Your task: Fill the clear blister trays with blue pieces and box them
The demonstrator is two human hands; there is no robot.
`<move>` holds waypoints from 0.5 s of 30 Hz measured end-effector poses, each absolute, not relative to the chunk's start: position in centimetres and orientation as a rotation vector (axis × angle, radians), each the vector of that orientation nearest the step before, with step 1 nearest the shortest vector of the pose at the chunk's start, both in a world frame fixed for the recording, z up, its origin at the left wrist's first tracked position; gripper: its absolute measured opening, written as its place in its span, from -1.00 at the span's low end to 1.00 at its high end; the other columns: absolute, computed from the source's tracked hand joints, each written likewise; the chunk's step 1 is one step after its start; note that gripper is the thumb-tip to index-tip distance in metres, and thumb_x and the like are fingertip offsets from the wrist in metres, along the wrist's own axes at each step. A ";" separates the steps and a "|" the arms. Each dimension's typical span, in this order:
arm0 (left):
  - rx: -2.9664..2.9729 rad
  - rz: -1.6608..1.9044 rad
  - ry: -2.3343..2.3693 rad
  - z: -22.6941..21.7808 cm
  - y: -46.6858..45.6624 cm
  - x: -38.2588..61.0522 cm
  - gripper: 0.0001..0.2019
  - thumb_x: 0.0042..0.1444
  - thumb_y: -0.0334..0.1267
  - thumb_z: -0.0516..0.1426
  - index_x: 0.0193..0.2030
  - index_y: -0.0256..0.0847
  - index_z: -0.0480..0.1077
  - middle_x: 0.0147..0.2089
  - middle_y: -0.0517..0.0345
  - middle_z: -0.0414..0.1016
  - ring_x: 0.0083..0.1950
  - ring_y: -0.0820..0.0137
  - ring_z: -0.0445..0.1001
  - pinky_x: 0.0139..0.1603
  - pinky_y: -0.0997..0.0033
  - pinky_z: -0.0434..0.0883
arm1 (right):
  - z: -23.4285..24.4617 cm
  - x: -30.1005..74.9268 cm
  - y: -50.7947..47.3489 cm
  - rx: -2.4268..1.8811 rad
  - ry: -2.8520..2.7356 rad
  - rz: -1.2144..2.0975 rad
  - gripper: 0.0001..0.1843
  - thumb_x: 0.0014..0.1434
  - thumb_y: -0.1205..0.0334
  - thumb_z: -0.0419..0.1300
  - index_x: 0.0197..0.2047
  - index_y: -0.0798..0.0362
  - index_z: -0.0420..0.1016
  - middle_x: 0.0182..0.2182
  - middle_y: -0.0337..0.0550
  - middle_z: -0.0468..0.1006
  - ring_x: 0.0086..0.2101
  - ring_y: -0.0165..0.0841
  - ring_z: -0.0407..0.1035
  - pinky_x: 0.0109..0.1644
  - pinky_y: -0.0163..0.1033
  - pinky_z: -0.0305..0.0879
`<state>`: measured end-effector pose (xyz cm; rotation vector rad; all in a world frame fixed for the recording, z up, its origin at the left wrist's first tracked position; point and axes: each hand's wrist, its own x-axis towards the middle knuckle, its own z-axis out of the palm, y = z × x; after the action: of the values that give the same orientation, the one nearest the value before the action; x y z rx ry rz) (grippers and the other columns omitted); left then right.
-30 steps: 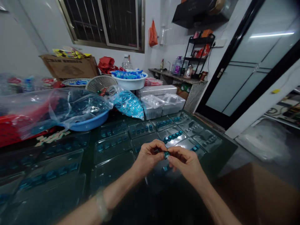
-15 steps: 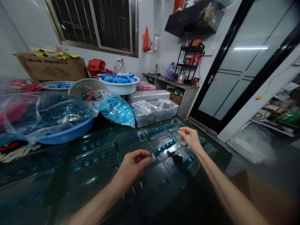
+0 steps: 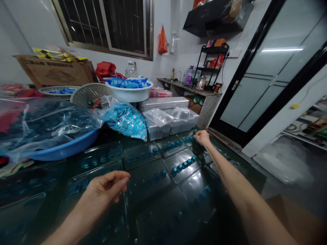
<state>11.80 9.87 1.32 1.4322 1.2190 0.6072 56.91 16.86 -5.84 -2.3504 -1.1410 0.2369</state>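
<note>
Clear plastic tray (image 3: 177, 159), one: five teal cubes (image 3: 184, 165) contained. Left hand (image 3: 104, 190), left of tray: fingertips nearly together. Right hand (image 3: 203, 137), beyond tray: fingers curled. Whether either grips anything cannot be told.

Sliding window (image 3: 106, 29) with pale metal frame, dark panes, bars showing through glass. White glossy wall (image 3: 165, 13) around window. Orange bag (image 3: 162, 41) hung just right of window. Farther right of window, high up: black range hood (image 3: 212, 18). Lower right of window: stone counter (image 3: 208, 105), black shelf rack (image 3: 211, 50) standing on it. Far right of window: black-framed door (image 3: 252, 98), frosted panes, bright light streak (image 3: 282, 50) reflected. Below window: dark green worktop (image 3: 256, 177). Low, far right of window: grey floor (image 3: 310, 197).
</note>
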 end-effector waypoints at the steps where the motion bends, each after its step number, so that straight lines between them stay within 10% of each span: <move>1: 1.433 0.598 1.215 1.1 9.9 11.8 -0.65 -0.08 -0.03 0.11 -0.21 -0.20 0.34 -0.45 0.22 0.35 -0.53 0.52 0.21 -0.51 0.52 0.19 | -5.8 57.0 17.0 -2.377 -1.156 0.230 -0.74 0.12 0.18 0.05 -0.14 0.14 0.32 -0.21 -0.14 0.38 -0.26 -0.37 0.33 -0.24 -0.19 0.31; 15: 1.439 0.536 1.128 -0.5 10.1 12.2 -0.70 -0.05 -0.05 0.08 -0.23 -0.18 0.36 -0.49 0.22 0.36 -0.53 0.50 0.23 -0.53 0.53 0.17 | -5.1 56.3 17.9 -2.597 -1.253 0.268 -0.73 0.13 0.18 0.04 -0.12 0.14 0.30 -0.21 -0.13 0.38 -0.28 -0.38 0.33 -0.25 -0.19 0.31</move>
<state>12.22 10.11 -0.53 1.4389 1.1278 0.5364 56.30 17.89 -5.06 -2.5967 -1.2530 0.2681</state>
